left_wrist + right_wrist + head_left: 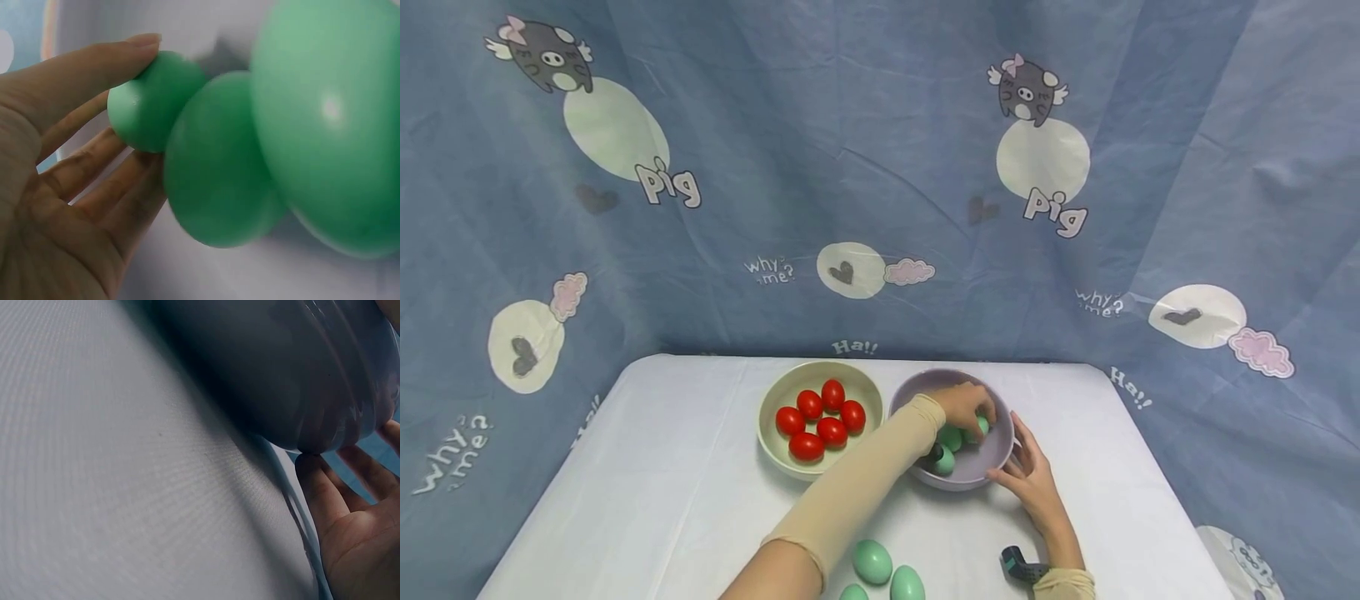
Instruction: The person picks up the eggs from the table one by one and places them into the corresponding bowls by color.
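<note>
Inside the purple bowl [992, 454], my left hand [958, 406] pinches a green egg [150, 106] between thumb and fingers. Other green eggs lie beside it, among them a near one [219, 162] touching the held egg and a larger-looking one [331, 112] close to the left wrist camera. My right hand [1033, 475] is at the bowl's right side, thumb and fingers spread. Its fingertips [310, 464] touch the outer wall low down, as the right wrist view shows. The left forearm partly hides the bowl's left side.
Left of the purple bowl stands a cream bowl [767, 429] with several red eggs [832, 432]. More green eggs [872, 562] lie on the white table [700, 467] at the front edge of the view. A blue printed cloth [887, 167] hangs behind the table.
</note>
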`<state>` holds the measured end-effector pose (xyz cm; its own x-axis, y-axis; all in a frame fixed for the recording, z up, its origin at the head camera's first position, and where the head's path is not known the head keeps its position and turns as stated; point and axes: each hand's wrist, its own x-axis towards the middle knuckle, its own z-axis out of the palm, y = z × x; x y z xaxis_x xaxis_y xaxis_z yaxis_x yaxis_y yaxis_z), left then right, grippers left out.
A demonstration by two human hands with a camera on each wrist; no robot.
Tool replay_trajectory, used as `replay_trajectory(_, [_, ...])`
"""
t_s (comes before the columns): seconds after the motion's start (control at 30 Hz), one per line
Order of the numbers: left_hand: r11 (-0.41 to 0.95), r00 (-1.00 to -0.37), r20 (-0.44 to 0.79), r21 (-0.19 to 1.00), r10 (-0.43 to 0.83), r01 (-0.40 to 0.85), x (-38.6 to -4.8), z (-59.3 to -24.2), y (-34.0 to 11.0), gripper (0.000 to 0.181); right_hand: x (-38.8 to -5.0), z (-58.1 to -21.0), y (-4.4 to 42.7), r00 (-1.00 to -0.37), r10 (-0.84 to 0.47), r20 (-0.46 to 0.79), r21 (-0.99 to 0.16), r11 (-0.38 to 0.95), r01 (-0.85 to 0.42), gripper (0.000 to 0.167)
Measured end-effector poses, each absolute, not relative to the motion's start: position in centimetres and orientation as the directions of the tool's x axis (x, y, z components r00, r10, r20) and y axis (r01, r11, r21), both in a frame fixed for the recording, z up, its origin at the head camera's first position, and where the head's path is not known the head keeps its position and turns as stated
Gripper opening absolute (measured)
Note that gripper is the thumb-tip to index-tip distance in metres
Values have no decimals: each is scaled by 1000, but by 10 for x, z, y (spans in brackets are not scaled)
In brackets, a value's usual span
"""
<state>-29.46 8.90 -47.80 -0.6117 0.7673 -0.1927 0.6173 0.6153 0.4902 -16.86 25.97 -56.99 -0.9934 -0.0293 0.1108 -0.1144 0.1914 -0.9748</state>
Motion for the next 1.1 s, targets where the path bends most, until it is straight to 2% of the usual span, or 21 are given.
replay_trajectory(0.27, [628, -617, -199, 464, 761, 625, -294, -483, 86, 36, -169, -570, 260, -995, -25, 98, -977, 189, -101, 102])
replay_trajectory(0.53, [600, -596, -176, 469, 783, 649, -297, -484, 83, 43, -169, -570, 259, -993, -22, 115, -975, 187, -117, 101])
replay_trajectory(0.83, [561, -587, -113, 482, 801, 673, -296, -466, 59, 44, -169, -569, 259, -994, -30, 103, -976, 188, -107, 103])
replay_trajectory(1.1, [495, -555, -38, 506, 831, 706, -276, -448, 27, 44, -169, -569, 258, -994, -33, 103, -977, 184, -108, 102])
